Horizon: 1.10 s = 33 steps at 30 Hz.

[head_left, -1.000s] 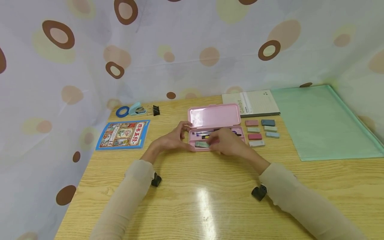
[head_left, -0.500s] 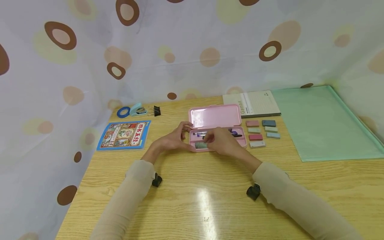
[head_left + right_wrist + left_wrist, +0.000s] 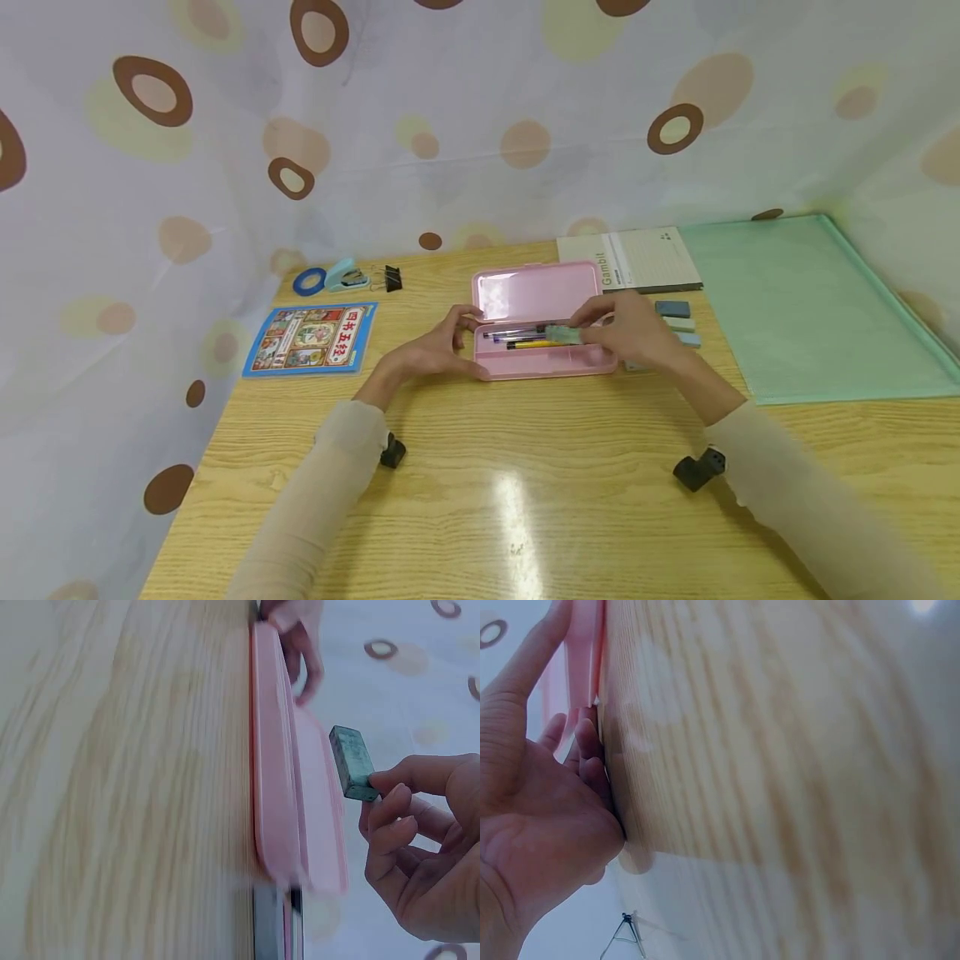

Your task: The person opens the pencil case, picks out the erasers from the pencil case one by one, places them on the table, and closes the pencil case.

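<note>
A pink pencil case (image 3: pixel 517 365) lies with its lid (image 3: pixel 536 293) raised. Several pens (image 3: pixel 517 337) lie in its rear compartment. My left hand (image 3: pixel 429 352) holds the case's left end, thumb at the front corner and fingers bent behind; in the left wrist view the thumb lies along the pink wall. Between the thumb and fingers of my right hand (image 3: pixel 633 329) is a green eraser (image 3: pixel 352 763), its surface smudged dark. That hand is over the right end of the case, with the eraser overlapping the pens in the head view.
Loose erasers (image 3: pixel 672 308) sit right of the case, some hidden by the right hand. Behind lie a Gambit notebook (image 3: pixel 648 257) and a pale green mat (image 3: pixel 817 317). At left are a blue picture book (image 3: pixel 311 337), blue tape (image 3: pixel 308 282), a stapler (image 3: pixel 347 275) and a binder clip (image 3: pixel 392 278).
My right hand has lifted the green eraser out of the front compartment and moved it right and back over the pens. My left hand has stayed at the case's left end.
</note>
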Available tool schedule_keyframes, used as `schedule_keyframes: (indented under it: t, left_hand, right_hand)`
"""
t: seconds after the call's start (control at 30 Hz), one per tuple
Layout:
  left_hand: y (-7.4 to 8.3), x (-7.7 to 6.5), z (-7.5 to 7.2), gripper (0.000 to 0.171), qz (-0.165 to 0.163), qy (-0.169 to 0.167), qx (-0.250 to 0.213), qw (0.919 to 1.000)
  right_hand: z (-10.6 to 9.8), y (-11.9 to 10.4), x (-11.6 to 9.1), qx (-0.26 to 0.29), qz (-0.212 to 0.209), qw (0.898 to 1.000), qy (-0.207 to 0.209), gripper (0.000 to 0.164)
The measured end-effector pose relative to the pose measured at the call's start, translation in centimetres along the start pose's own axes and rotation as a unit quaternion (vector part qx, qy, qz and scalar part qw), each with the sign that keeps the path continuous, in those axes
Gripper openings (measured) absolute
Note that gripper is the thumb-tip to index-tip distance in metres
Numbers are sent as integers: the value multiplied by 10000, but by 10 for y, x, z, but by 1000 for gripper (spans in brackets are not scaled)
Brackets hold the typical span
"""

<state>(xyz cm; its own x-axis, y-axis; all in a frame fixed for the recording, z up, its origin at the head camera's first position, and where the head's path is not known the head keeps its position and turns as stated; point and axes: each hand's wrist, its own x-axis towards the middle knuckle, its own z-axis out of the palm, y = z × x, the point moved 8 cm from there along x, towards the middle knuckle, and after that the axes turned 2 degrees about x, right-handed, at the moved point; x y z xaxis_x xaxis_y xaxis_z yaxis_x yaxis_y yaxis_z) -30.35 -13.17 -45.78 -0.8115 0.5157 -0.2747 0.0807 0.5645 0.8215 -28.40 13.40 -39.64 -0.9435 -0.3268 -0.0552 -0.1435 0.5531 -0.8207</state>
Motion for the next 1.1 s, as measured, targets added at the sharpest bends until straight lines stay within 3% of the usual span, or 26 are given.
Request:
schedule_keyframes:
  t: [0.23, 0.47, 0.87, 1.1]
  left_hand:
    - [0, 0, 0, 95, 0, 31, 0, 10000]
    - [-2, 2, 0, 96, 46, 36, 85, 9999]
    - [-1, 1, -1, 96, 35, 19, 86, 10000]
    - [-2, 2, 0, 96, 40, -24, 90, 9999]
  right_hand:
    - [-53, 35, -19, -354, 339, 9980, 406, 21]
    - [-84, 67, -44, -312, 595, 9970, 377, 24]
    - [-99, 104, -71, -472, 981, 9941, -5, 26]
    - [-95, 113, -74, -149, 918, 9955, -204, 29]
